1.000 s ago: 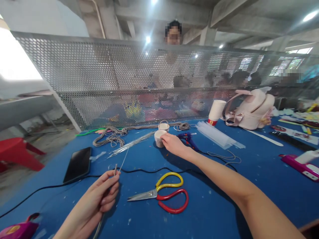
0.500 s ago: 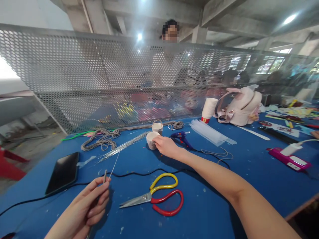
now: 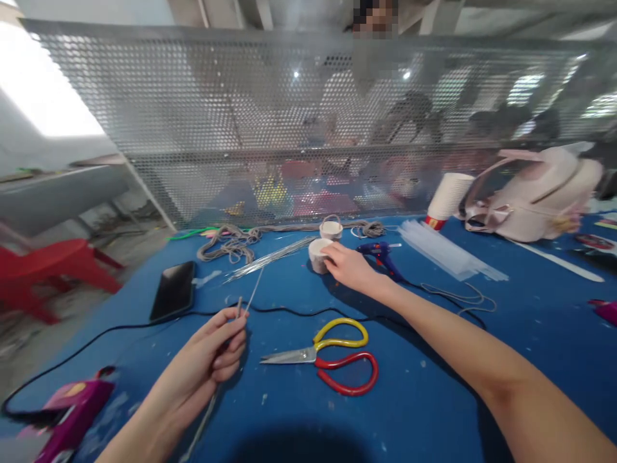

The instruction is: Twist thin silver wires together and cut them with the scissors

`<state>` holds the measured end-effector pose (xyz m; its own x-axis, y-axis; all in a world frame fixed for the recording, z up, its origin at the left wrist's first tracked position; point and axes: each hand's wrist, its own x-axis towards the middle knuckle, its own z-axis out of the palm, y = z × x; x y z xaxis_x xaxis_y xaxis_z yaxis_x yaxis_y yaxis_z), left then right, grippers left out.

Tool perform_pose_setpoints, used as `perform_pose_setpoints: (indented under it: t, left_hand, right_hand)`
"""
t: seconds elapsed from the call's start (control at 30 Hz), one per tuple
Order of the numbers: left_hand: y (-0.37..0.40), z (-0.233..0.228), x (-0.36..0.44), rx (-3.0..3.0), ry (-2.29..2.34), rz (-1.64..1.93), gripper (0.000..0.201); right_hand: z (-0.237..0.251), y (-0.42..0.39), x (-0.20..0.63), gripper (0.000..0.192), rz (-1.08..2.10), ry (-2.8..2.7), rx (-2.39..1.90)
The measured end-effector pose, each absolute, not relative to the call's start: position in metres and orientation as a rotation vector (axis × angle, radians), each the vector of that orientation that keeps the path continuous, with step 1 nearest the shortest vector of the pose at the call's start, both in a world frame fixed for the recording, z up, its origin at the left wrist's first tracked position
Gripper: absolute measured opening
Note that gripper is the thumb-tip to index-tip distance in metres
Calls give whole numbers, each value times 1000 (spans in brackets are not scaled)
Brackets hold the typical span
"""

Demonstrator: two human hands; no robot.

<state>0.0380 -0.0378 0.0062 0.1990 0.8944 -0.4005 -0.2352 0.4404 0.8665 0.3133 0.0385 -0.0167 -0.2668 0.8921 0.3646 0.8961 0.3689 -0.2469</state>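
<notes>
My left hand (image 3: 219, 347) is closed in a pinch on a grey cord (image 3: 205, 421) and a thin wire (image 3: 255, 288); the cord's short end sticks up above the fingers and its tail hangs below. Reaching forward, my right hand (image 3: 353, 265) has its fingers closed on the rim of a small pale cup (image 3: 317, 257), which stands on the table. Just behind it is a similar small cup with a loop handle (image 3: 331, 234). Scissors with yellow and red handles (image 3: 308, 355) lie between my arms. A bundle of silvery wires (image 3: 274, 258) lies left of the cups.
A blue glue gun (image 3: 383, 254) lies right of the cups. Beyond are clear plastic strips (image 3: 443, 254), stacked paper cups (image 3: 448, 196) and a pink bag (image 3: 544, 196). A phone (image 3: 173, 290), grey cord coils (image 3: 226, 244) and a purple power strip (image 3: 72, 411) are leftward. A perforated screen (image 3: 270, 128) stands behind.
The view has turned left and down, so the table's things appear further right and the purple power strip at lower left shows. Both hands keep the same holds.
</notes>
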Motion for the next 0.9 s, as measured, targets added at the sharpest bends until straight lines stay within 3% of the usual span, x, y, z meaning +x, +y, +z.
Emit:
perform_pose_setpoints:
  t: [0.13,0.23,0.43,0.57,0.9]
  left_hand:
    - [-39,5,39,783,1049,866,23]
    - [-41,5,41,785,1023,865,21]
    - [-44,7,49,773,990,855,20]
    - [-48,3,59,774,979,798,22]
    - [-51,-5,74,803,1001,710,26]
  right_hand:
    - [-10,27,305,27,0,-2094,-1360]
    - [-1,12,291,21,204,-2043,-1166]
    - [6,-16,258,14,1276,-1709,-1160]
    - [-3,-24,242,14,1680,-1396,-1077]
    - [-16,-24,235,16,1695,-1253,-1022]
